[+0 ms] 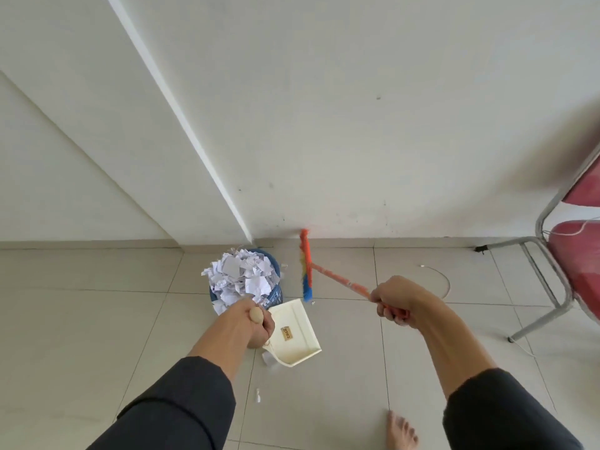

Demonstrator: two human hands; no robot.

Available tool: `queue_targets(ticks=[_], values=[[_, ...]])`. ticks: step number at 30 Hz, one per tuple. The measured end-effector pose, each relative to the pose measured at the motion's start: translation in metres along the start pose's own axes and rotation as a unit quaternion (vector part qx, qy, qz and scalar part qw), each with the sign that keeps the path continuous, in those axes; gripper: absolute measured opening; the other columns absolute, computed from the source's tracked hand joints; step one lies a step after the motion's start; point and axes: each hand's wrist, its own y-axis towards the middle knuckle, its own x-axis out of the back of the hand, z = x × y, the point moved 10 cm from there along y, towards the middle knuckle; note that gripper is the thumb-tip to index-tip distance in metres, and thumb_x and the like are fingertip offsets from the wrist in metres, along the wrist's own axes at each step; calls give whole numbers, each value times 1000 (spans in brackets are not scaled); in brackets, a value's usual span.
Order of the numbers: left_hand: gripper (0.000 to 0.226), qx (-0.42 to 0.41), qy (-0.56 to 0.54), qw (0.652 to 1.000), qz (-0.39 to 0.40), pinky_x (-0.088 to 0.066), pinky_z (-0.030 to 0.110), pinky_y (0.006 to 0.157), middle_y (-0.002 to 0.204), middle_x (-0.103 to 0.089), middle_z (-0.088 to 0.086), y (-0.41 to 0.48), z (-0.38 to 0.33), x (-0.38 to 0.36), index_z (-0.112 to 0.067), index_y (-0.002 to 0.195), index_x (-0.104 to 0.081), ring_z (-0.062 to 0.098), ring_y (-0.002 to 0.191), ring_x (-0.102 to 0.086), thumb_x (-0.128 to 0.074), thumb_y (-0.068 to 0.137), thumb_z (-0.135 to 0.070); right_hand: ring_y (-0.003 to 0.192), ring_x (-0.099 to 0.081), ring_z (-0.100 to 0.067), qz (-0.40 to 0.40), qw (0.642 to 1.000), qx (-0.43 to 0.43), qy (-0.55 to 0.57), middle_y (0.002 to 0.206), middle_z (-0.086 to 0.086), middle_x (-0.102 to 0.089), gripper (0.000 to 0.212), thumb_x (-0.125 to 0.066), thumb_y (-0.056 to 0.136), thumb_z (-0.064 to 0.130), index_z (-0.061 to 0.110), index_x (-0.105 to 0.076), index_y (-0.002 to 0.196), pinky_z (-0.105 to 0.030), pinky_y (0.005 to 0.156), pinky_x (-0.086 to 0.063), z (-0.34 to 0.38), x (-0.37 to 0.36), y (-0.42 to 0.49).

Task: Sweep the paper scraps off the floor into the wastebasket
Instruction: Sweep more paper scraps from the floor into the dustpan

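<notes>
- Dustpan (293, 336) handle gripped in my left hand (251, 323), wastebasket (243, 280) at its eleven o'clock.
- Broom (324, 274) handle clenched in my right hand (394, 298).
- Paper scraps (240, 274) heaped over the rim.

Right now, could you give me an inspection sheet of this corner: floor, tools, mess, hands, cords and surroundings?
Surface: pale tiled floor, meeting a white wall.
Job's things: blue plastic wastebasket heaped with white paper scraps; cream plastic dustpan, pan empty; orange-handled broom with multicoloured bristles on the floor.
Clutter: a few stray scraps on the floor, below the dustpan and beside the basket.
Hands: left hand grips the dustpan's handle; right hand grips the broom handle.
Cables: thin white cord curving across the tiles.
Surroundings: red-cushioned metal chair at right; bare foot below.
</notes>
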Motion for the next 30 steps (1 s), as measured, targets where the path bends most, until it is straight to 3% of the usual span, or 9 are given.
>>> queue_targets(ticks=[4, 7, 9, 13, 17, 22, 24, 27, 30], values=[[16, 8, -55, 998, -18, -36, 17, 29, 40, -44, 5, -8, 22, -34, -6, 78, -51, 13, 23, -36, -56, 93, -4, 43, -50, -16, -24, 955, 85, -282, 54, -4, -57, 18, -47, 94, 12, 3, -57, 82, -24, 46, -41, 52, 39, 25], [26, 13, -56, 998, -32, -35, 16, 29, 40, -43, 5, -7, 32, -51, -8, 69, -47, 12, 23, -36, -54, 93, -2, 39, -54, -9, -45, 904, 147, -398, 64, 0, -59, 22, -45, 95, 15, 9, -57, 113, -24, 47, -43, 95, 45, 46], [24, 7, -57, 998, -41, -33, 15, 28, 40, -43, 5, -8, 38, -55, -7, 69, -48, 12, 23, -35, -53, 91, 1, 45, -58, -6, -41, 862, 200, -464, 72, 4, -60, 58, -47, 92, 13, 25, -41, 148, -24, 49, -43, 117, 29, 65], [13, 11, -81, 996, -33, -32, 16, 27, 41, -42, 5, -9, 53, -58, -6, 80, -51, 14, 22, -35, -48, 91, 1, 99, -67, -21, -36, 798, 210, -564, 111, -4, -66, 52, -57, 93, 13, 12, -47, 145, -30, 79, -53, 131, 4, 100], [14, 23, -96, 995, -28, -33, 16, 28, 55, -44, 2, -7, 65, -51, -8, 81, -50, 14, 22, -35, -45, 91, 0, 88, -64, -20, -21, 766, 189, -614, 104, -3, -61, 59, -54, 91, 5, 17, -43, 148, -28, 67, -50, 119, 9, 114], [22, 34, -97, 995, -19, -33, 16, 28, 56, -43, 2, -3, 80, -38, -8, 70, -47, 14, 23, -35, -43, 91, 0, 67, -64, -12, 8, 779, 146, -609, 75, 2, -63, 14, -49, 89, 8, 10, -63, 89, -26, 69, -53, 92, 32, 75], [23, 38, -107, 993, -25, -33, 16, 29, 53, -44, 2, -4, 84, -32, -8, 68, -48, 14, 23, -36, -45, 90, 0, 54, -57, -11, 9, 795, 136, -591, 65, 1, -60, 20, -49, 91, 8, 11, -56, 72, -25, 61, -48, 85, 46, 51], [22, 38, -114, 993, -18, -33, 16, 29, 49, -45, 4, -8, 93, -14, -6, 69, -49, 15, 23, -36, -47, 90, 0, 45, -53, -10, -17, 816, 131, -563, 61, 1, -58, 17, -45, 94, 12, 11, -52, 78, -26, 58, -46, 73, 48, 13], [19, 35, -107, 993, -19, -33, 15, 29, 46, -46, 5, -13, 102, 25, -6, 72, -50, 15, 24, -36, -48, 91, -1, 45, -54, -9, -23, 825, 140, -548, 70, 2, -53, 18, -41, 95, 10, 23, -43, 106, -26, 64, -52, 44, 5, -23]])
